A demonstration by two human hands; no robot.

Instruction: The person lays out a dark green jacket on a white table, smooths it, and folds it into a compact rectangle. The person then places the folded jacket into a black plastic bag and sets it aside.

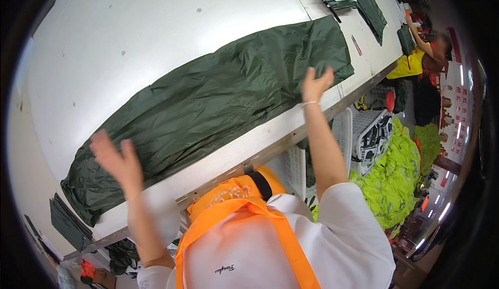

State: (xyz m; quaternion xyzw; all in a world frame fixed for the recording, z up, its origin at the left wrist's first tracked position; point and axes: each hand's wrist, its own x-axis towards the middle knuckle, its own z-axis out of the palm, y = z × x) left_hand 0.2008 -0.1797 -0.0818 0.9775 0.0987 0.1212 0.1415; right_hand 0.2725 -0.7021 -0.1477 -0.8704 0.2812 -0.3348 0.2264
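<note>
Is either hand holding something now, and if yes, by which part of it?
Nothing is held: the left hand and the right hand are both open over the dark green cloth; whether they touch it, I cannot tell.

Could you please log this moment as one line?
left hand: open, over long dark-green fabric; right hand: open, over fabric; hand contact: unclear; support: white tabletop
</note>
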